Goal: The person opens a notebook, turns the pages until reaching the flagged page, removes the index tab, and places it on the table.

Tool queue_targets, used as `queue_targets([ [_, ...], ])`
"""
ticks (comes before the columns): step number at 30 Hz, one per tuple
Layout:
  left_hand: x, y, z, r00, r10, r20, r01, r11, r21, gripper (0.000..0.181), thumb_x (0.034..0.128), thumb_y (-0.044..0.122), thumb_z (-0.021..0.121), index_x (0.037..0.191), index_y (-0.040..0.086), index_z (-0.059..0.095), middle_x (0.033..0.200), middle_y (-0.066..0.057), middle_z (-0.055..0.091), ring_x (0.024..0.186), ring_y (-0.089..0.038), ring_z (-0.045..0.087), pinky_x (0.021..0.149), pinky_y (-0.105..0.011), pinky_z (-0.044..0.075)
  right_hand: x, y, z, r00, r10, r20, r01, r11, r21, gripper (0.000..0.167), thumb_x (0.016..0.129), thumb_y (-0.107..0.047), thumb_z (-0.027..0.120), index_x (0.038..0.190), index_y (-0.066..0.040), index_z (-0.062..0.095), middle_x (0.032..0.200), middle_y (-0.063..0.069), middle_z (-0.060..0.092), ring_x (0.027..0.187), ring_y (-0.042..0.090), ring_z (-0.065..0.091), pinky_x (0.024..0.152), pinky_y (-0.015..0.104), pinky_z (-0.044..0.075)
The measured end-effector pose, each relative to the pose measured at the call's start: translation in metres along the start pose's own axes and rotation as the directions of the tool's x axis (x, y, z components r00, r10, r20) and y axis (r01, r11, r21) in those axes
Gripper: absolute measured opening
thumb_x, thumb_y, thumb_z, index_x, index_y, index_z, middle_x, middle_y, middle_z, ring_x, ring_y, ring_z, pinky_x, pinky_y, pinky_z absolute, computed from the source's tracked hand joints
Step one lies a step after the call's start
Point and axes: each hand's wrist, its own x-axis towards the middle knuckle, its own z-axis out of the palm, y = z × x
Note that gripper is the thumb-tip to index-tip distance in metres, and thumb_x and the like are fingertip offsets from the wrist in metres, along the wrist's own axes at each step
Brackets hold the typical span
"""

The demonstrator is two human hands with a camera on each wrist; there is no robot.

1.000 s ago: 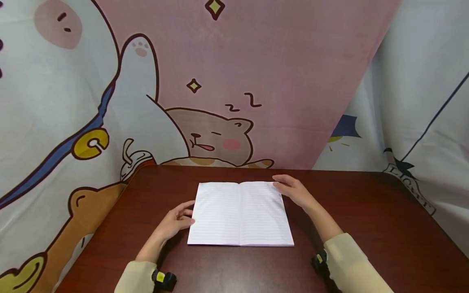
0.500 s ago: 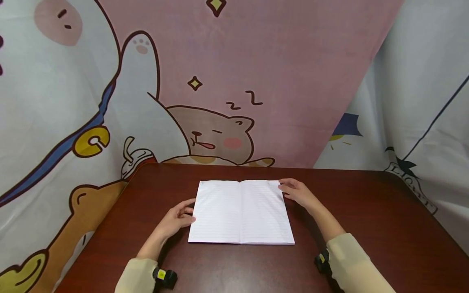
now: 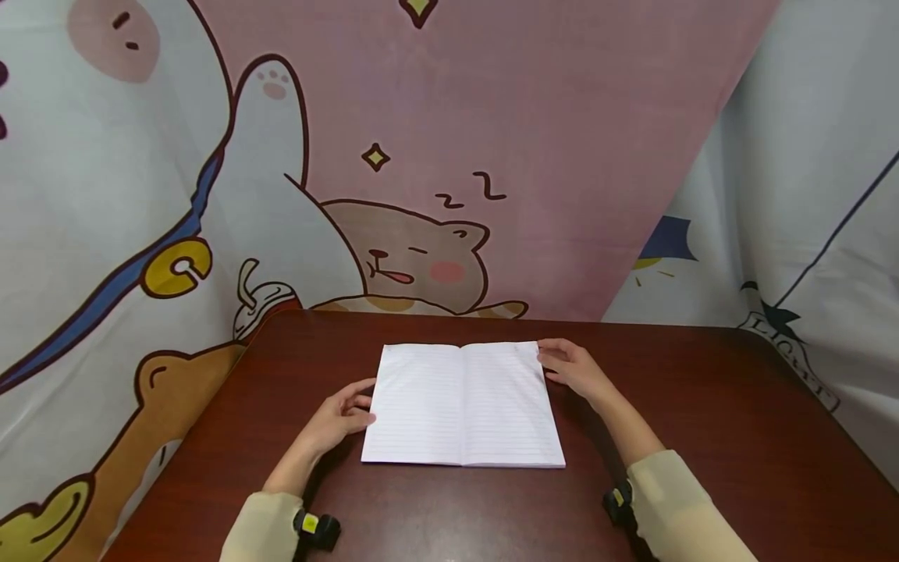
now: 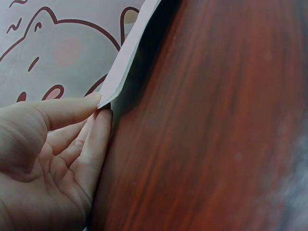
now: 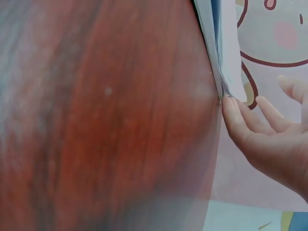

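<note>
Lined notebook (image 3: 421, 406) pinched at its left edge by the left hand (image 3: 333, 421): thumb (image 4: 72, 111) over the page's rim, a fingertip (image 4: 102, 129) tucked underneath, a hold that seems meant to steady that side without covering the ruling. Across the spread, the right hand (image 3: 581, 373) is at the far right corner, fingers (image 5: 234, 118) fairly straight, touching the page edges and clenching nothing, probably minding that corner. Between the two hands it lies, parted at its centre fold, on the glossy wooden table (image 3: 702, 421). Farther out, black wrist cameras (image 3: 323, 533) jut inward at the cream sleeves (image 3: 261, 527), likely for an unblocked look at each hand. Behind everything hangs a cartoon-printed cloth (image 3: 597, 156).
</note>
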Motion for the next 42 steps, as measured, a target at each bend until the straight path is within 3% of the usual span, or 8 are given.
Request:
queue_targets([
  [4, 0.0007, -0.0009, 0.0002, 1.0, -0.002, -0.003, 0.002, 1.0, -0.003, 0.062, 0.0919, 0.0, 0.065, 0.148, -0.003, 0.039, 0.119, -0.031, 0.061, 0.09, -0.011, 0.062, 0.078, -0.022, 0.054, 0.0007, 0.0004, 0.0019, 0.999, -0.001, -0.054, 0.0, 1.0, -0.024, 0.05, 0.101, -0.015, 0.058, 0.144, 0.005, 0.042, 0.136, 0.03, 0.051, 0.122, 0.041, 0.058, 0.1, 0.048, 0.052],
  [7, 0.0012, -0.0018, 0.0009, 1.0, -0.02, -0.02, 0.02, 1.0, 0.0, 0.061, 0.0917, 0.0, 0.066, 0.148, -0.002, 0.041, 0.117, -0.027, 0.062, 0.089, -0.01, 0.062, 0.078, -0.021, 0.055, 0.0007, 0.0007, 0.0031, 0.997, 0.007, -0.083, -0.012, 0.998, -0.054, 0.048, 0.099, -0.013, 0.061, 0.139, 0.006, 0.046, 0.124, 0.027, 0.057, 0.109, 0.031, 0.064, 0.092, 0.043, 0.056],
  [11, 0.0014, -0.0021, 0.0011, 0.999, -0.023, -0.022, 0.023, 1.0, 0.001, 0.061, 0.0915, -0.001, 0.066, 0.148, -0.002, 0.041, 0.117, -0.027, 0.062, 0.089, -0.01, 0.061, 0.078, -0.022, 0.055, 0.0008, 0.0006, 0.0038, 0.992, 0.03, -0.12, -0.043, 0.993, -0.111, 0.034, 0.095, -0.015, 0.067, 0.12, 0.007, 0.059, 0.103, 0.016, 0.065, 0.089, 0.018, 0.065, 0.08, 0.034, 0.058],
  [15, 0.0014, -0.0018, 0.001, 1.0, -0.011, -0.007, 0.011, 1.0, 0.001, 0.062, 0.092, -0.001, 0.065, 0.148, -0.003, 0.039, 0.119, -0.029, 0.061, 0.09, -0.011, 0.061, 0.079, -0.022, 0.055, 0.0019, 0.0017, 0.004, 0.99, 0.039, -0.136, -0.058, 0.988, -0.14, 0.023, 0.093, -0.016, 0.07, 0.102, 0.005, 0.066, 0.087, 0.01, 0.067, 0.079, 0.015, 0.064, 0.074, 0.032, 0.057],
  [22, 0.0009, -0.0009, 0.0017, 0.999, -0.04, -0.021, 0.04, 0.999, -0.005, 0.062, 0.0915, -0.002, 0.065, 0.148, -0.001, 0.041, 0.12, -0.028, 0.061, 0.088, -0.012, 0.061, 0.078, -0.021, 0.055, 0.0025, 0.001, 0.0057, 0.989, 0.061, -0.135, -0.082, 0.984, -0.155, 0.023, 0.095, -0.018, 0.068, 0.102, 0.005, 0.067, 0.088, 0.012, 0.067, 0.079, 0.018, 0.062, 0.075, 0.033, 0.057],
  [32, 0.0005, 0.0017, 0.0023, 1.0, -0.017, -0.02, 0.017, 1.0, 0.008, 0.061, 0.0924, -0.001, 0.065, 0.148, -0.002, 0.04, 0.119, -0.029, 0.061, 0.089, -0.012, 0.061, 0.078, -0.022, 0.055, -0.0001, -0.0067, 0.0085, 0.981, 0.021, -0.192, -0.061, 0.977, -0.205, 0.02, 0.096, -0.015, 0.066, 0.102, 0.003, 0.066, 0.088, 0.021, 0.067, 0.074, 0.02, 0.064, 0.072, 0.034, 0.059],
  [36, 0.0002, 0.0022, 0.0025, 1.0, -0.015, -0.02, 0.016, 1.0, 0.021, 0.061, 0.0926, 0.0, 0.065, 0.148, -0.003, 0.04, 0.119, -0.028, 0.061, 0.089, -0.012, 0.062, 0.078, -0.022, 0.055, -0.0006, -0.0077, 0.009, 0.974, 0.003, -0.227, -0.05, 0.978, -0.2, 0.016, 0.096, -0.014, 0.066, 0.101, 0.001, 0.064, 0.087, 0.021, 0.067, 0.072, 0.021, 0.065, 0.07, 0.034, 0.059],
  [42, -0.0004, 0.0018, 0.0025, 0.999, -0.025, -0.029, 0.026, 0.999, 0.035, 0.061, 0.0922, 0.0, 0.065, 0.148, -0.002, 0.041, 0.118, -0.027, 0.062, 0.089, -0.01, 0.062, 0.078, -0.023, 0.055, 0.0004, -0.0059, 0.0095, 0.976, -0.003, -0.219, -0.034, 0.986, -0.165, 0.016, 0.095, -0.011, 0.066, 0.102, 0.003, 0.065, 0.084, 0.015, 0.067, 0.067, 0.013, 0.064, 0.064, 0.026, 0.058],
])
